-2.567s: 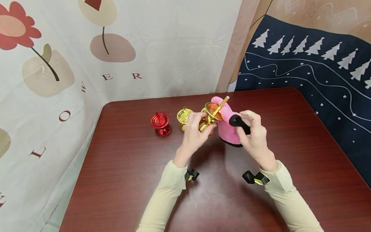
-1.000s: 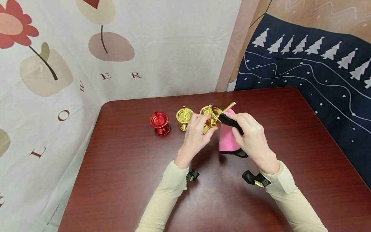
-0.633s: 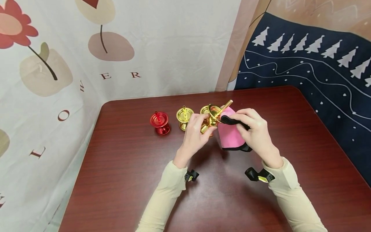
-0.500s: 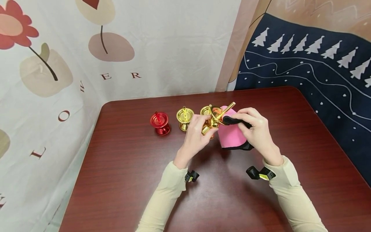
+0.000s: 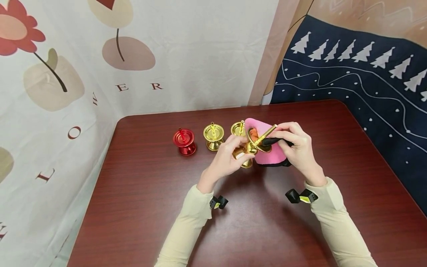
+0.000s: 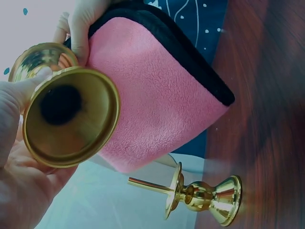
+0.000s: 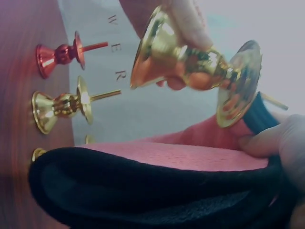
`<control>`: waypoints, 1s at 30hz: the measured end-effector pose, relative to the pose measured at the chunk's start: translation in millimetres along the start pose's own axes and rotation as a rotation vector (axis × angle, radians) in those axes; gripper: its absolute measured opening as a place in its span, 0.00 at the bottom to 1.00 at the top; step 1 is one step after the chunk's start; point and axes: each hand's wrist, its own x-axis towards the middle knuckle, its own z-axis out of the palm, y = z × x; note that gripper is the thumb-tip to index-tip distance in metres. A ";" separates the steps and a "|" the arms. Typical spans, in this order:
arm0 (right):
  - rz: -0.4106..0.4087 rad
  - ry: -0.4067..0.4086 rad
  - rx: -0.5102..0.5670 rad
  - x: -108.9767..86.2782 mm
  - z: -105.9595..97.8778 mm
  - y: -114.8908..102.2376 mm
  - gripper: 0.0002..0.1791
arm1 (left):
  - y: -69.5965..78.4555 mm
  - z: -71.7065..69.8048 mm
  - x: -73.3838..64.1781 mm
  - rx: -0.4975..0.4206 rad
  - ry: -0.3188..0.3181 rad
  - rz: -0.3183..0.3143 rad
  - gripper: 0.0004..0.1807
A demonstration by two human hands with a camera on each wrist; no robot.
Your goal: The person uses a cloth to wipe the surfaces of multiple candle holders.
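My left hand grips a gold candlestick by its foot and stem, above the table and tilted so its spike points up and to the right. In the left wrist view, the hollow underside of its foot faces the camera. My right hand pinches a folded pink cloth with black edging. A black-edged part of the cloth lies against the dish in the right wrist view. The rest of the cloth hangs behind and below the candlestick.
On the brown table, a red candlestick and a gold candlestick stand upright to the left. Another gold candlestick stands just behind my left hand, partly covered. A printed white curtain hangs behind the table's far edge.
The held candlestick has shifted right and slightly down, its spike leaning further right. My right hand has moved a little up and right, and the pink cloth's top now rises behind the dish.
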 end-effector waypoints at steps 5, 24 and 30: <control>-0.039 0.075 0.039 -0.1 5.2 6.3 0.16 | 0.4 -0.9 0.8 -0.056 -0.057 -0.002 0.20; -0.022 -0.112 -0.149 -3.3 2.0 -1.5 0.21 | -4.7 8.0 -1.7 0.138 0.068 -0.075 0.21; 0.041 -0.144 -0.237 -4.9 2.3 -21.2 0.20 | -4.0 10.1 0.2 0.293 0.112 -0.039 0.22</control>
